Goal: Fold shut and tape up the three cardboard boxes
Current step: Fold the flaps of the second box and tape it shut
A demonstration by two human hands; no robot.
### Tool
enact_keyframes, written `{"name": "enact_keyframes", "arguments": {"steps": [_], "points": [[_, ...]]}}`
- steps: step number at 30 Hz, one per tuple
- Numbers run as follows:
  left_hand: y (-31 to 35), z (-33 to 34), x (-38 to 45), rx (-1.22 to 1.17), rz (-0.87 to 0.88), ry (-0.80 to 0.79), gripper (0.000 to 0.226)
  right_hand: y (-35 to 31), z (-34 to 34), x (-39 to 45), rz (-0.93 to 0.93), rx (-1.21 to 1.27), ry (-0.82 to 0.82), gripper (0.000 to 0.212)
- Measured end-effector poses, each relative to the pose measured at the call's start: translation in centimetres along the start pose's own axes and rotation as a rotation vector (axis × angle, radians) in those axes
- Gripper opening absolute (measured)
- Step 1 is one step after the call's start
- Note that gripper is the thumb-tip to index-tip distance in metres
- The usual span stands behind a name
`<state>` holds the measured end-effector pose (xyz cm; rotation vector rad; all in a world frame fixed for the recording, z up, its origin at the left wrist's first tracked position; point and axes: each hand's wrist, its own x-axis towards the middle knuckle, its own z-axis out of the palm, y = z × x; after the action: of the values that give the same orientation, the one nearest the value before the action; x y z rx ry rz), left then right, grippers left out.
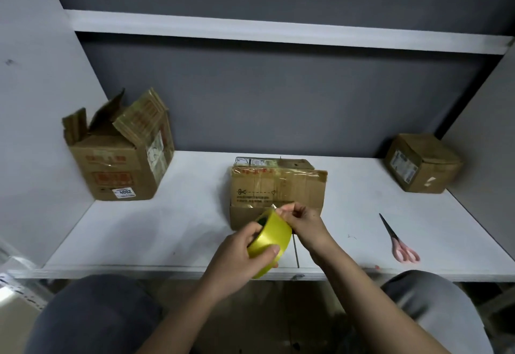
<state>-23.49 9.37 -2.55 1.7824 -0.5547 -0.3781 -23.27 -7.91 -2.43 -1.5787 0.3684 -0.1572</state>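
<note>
My left hand point(245, 253) grips a yellow tape roll point(269, 245) above the table's front edge. The fingertips of my right hand point(302, 224) pinch the tape's free end at the top of the roll. Just behind them sits the middle cardboard box point(278, 189), flaps folded flat, with old clear tape on top. At the back left stands a taller box point(122, 158) whose top flaps stick up open. A third box point(422, 162), with its flaps closed, rests at the back right corner.
Pink-handled scissors point(398, 242) lie on the white table point(167, 228) to the right of my hands. Grey walls close in the back and both sides, with a white shelf point(278, 30) overhead. My knees show below the table edge.
</note>
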Motion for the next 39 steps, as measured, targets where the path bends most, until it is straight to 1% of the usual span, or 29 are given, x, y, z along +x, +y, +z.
{"name": "enact_keyframes", "arguments": {"steps": [2,4,6,7,8,9,10,11,12,13,14,15,17,19,20,22,24,27,29,31,32,35,36,37,39], "points": [[0.1,-0.2,0.1,0.146,0.040,0.002,0.035,-0.1,0.4,0.2,-0.068,-0.065,0.031,0.005],[0.1,-0.5,0.5,0.255,0.069,0.006,0.029,-0.3,0.8,0.3,-0.155,-0.180,0.077,0.013],[0.2,-0.9,0.9,0.336,0.072,0.033,0.023,-1.0,1.0,0.2,-0.263,-0.241,0.174,0.022],[0.2,-1.1,1.1,0.272,0.019,0.042,0.019,-1.7,0.8,0.2,-0.312,-0.205,0.240,0.024],[0.2,-1.2,1.2,0.138,-0.062,0.048,0.016,-2.6,0.5,0.2,-0.363,-0.160,0.290,0.024],[0.0,-1.4,1.3,0.018,-0.159,0.060,0.016,-3.4,0.2,0.1,-0.433,-0.159,0.303,0.023],[-0.1,-1.6,1.5,-0.051,-0.237,0.075,0.021,-4.1,0.1,0.0,-0.526,-0.241,0.272,0.022],[-0.3,-1.7,1.7,-0.051,-0.287,0.088,0.025,-4.7,0.2,-0.4,-0.625,-0.393,0.231,0.021],[-0.3,-1.8,1.9,-0.049,-0.319,0.102,0.027,-5.0,0.6,-0.8,-0.711,-0.532,0.194,0.018],[-0.3,-1.7,2.1,-0.061,-0.334,0.119,0.028,-5.1,1.0,-1.0,-0.768,-0.603,0.174,0.015],[-0.3,-1.7,2.3,-0.098,-0.344,0.136,0.029,-5.3,1.3,-1.0,-0.780,-0.599,0.173,0.013],[-0.2,-1.6,2.4,-0.153,-0.354,0.145,0.029,-5.5,1.3,-0.7,-0.757,-0.544,0.181,0.013],[0.1,-1.5,2.0,-0.261,-0.367,0.120,0.031,-5.9,0.6,0.6,-0.624,-0.443,0.193,0.014],[0.2,-1.1,1.3,-0.345,-0.354,0.074,0.030,-5.9,-0.3,2.0,-0.497,-0.418,0.170,0.013],[0.2,-0.8,0.8,-0.348,-0.341,0.076,0.027,-5.7,-0.5,2.6,-0.460,-0.411,0.159,0.013],[0.3,-0.3,0.3,-0.264,-0.282,0.143,0.024,-4.9,-0.5,3.4,-0.429,-0.408,0.148,0.015],[0.4,0.3,0.0,-0.273,-0.215,0.171,0.020,-4.2,-0.3,3.9,-0.445,-0.437,0.151,0.016],[0.7,0.7,-0.4,-0.341,-0.127,0.101,0.013,-3.9,0.3,4.3,-0.544,-0.500,0.174,0.014],[0.6,0.7,-0.4,-0.381,-0.110,0.052,0.014,-4.4,0.6,4.6,-0.594,-0.480,0.181,0.011],[0.3,0.6,-0.3,-0.339,-0.146,0.067,0.018,-5.2,0.4,4.7,-0.587,-0.436,0.168,0.014],[0.1,0.5,-0.2,-0.280,-0.168,0.081,0.021,-5.4,0.2,4.7,-0.573,-0.437,0.164,0.018],[-0.7,-0.1,0.3,0.006,-0.209,0.126,0.022,-5.7,0.0,4.1,-0.547,-0.433,0.194,0.018],[-0.8,-0.3,0.7,0.026,-0.231,0.138,0.023,-5.9,0.1,3.9,-0.561,-0.400,0.192,0.016],[-0.8,-0.5,1.1,-0.013,-0.260,0.142,0.023,-6.3,0.3,3.7,-0.593,-0.383,0.185,0.015],[-0.6,-0.9,1.9,-0.160,-0.338,0.140,0.026,-7.5,0.8,3.2,-0.703,-0.404,0.189,0.014]]}}
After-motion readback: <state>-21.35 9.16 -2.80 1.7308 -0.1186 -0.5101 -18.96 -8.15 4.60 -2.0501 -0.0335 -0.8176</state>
